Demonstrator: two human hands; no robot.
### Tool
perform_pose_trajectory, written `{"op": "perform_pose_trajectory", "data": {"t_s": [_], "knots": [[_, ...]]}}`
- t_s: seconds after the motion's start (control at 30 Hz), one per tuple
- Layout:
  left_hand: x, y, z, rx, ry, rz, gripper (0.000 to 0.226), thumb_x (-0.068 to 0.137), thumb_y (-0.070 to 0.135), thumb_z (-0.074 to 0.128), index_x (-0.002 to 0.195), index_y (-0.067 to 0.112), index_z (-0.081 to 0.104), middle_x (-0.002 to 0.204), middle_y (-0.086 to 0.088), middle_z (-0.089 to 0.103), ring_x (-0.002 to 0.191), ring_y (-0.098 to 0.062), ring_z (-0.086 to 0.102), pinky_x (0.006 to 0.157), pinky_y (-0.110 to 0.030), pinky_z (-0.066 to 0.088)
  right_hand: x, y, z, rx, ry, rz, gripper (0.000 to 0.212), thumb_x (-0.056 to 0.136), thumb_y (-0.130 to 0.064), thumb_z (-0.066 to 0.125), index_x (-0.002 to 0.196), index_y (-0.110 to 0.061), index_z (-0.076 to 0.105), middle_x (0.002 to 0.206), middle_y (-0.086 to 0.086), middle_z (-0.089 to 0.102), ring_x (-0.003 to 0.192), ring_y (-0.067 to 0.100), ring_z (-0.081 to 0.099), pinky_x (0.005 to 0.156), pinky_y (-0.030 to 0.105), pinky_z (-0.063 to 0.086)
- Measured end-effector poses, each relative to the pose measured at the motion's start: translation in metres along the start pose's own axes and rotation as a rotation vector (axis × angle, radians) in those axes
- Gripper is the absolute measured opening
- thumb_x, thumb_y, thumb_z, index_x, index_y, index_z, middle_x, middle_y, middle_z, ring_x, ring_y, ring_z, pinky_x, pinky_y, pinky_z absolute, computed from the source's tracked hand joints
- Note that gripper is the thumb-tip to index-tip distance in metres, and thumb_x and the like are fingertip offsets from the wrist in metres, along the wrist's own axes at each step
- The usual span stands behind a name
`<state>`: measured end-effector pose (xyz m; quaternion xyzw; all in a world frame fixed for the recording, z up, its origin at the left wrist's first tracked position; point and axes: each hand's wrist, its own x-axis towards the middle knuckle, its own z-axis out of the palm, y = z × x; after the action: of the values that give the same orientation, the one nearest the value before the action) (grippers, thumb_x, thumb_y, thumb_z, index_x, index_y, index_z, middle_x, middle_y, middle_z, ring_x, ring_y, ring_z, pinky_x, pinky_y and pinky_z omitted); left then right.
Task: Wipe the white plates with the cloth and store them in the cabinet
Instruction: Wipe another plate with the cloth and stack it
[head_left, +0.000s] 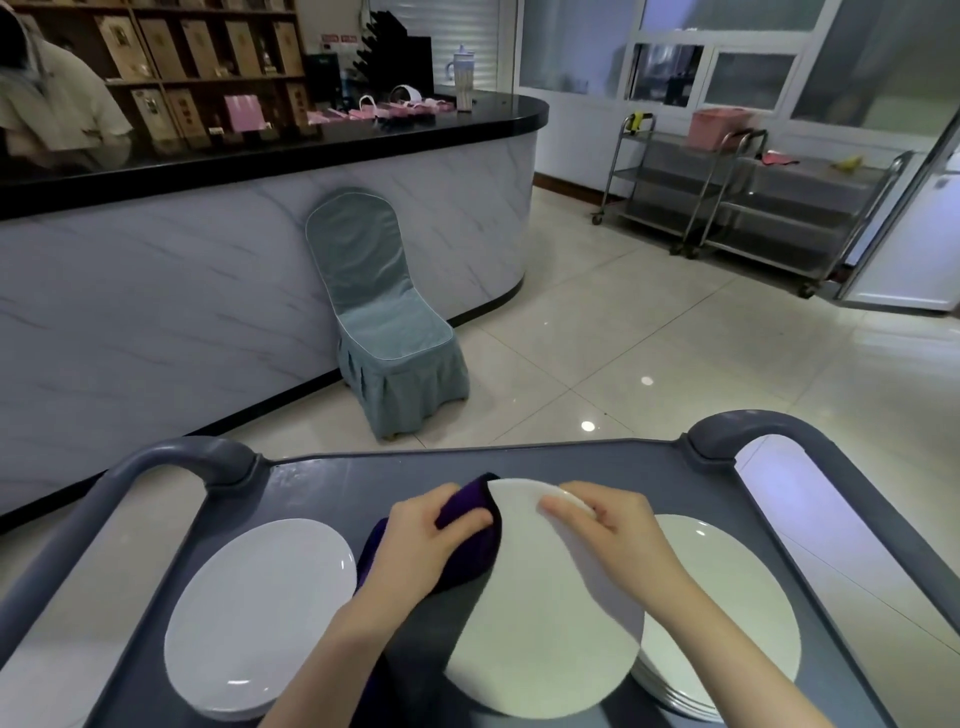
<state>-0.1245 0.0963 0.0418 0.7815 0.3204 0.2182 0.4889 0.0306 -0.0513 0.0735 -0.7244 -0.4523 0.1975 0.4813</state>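
Now, held plate: a white round ceramic plate (545, 613) is tilted up over the middle of the cart, its face toward the person; its lower edge overlaps the right stack, and whether it touches cannot be told.
Right hand: the right hand (608, 535) pinches the plate's far rim between fingers and thumb and carries the tilt.
Left hand: the left hand (421, 540) has its fingers curled round a bunched dark purple cloth (467, 499) and presses it against the plate's left edge.
Wiping advice: the person would likely do best to flatten the cloth into a pad, sweep from the rim across the face, then turn the plate with the right hand so no arc is missed, back included.
Risk: a one-point pinch on smooth glaze may slip under a hard push, so the pressure should be light and directed toward the holding hand.
Right stack: a pile of white round plates (727, 597) lies just beside, probably unwiped.
Left plate: a white round plate (260, 613) lies flat, apart from the pile.
Cart: a grey plastic service cart (363, 478) bears everything.
Beyond: a teal fabric-covered chair (384, 332) stands against a marble-patterned counter (156, 291).
Cabinet: none can be identified in view.
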Motion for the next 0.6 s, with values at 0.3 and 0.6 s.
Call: {"op": "perform_pose_trajectory", "data": {"t_s": [0.3,0.6], "knots": [[-0.003,0.002,-0.006,-0.04,0.067,-0.044,0.019,0.089,0.023,0.07,0.071,0.024,0.064,0.066,0.014,0.068,0.058,0.001,0.057,0.057,-0.013,0.041,-0.008,0.008,0.005,0.156,0.133,0.14,0.024,0.096,-0.02,0.062,0.074,-0.022,0.072,0.075,-0.006,0.071,0.069,-0.001,0.057,0.065,0.011,0.042],[-0.004,0.001,-0.004,-0.094,0.126,-0.103,0.016,0.09,0.026,0.068,0.076,0.02,0.07,0.071,0.006,0.072,0.066,-0.008,0.063,0.063,-0.024,0.048,-0.011,-0.005,0.009,0.278,0.176,0.14,0.041,0.095,-0.01,0.063,0.055,-0.016,0.057,0.061,-0.01,0.05,0.056,0.003,0.042,0.055,0.013,0.035]]}}
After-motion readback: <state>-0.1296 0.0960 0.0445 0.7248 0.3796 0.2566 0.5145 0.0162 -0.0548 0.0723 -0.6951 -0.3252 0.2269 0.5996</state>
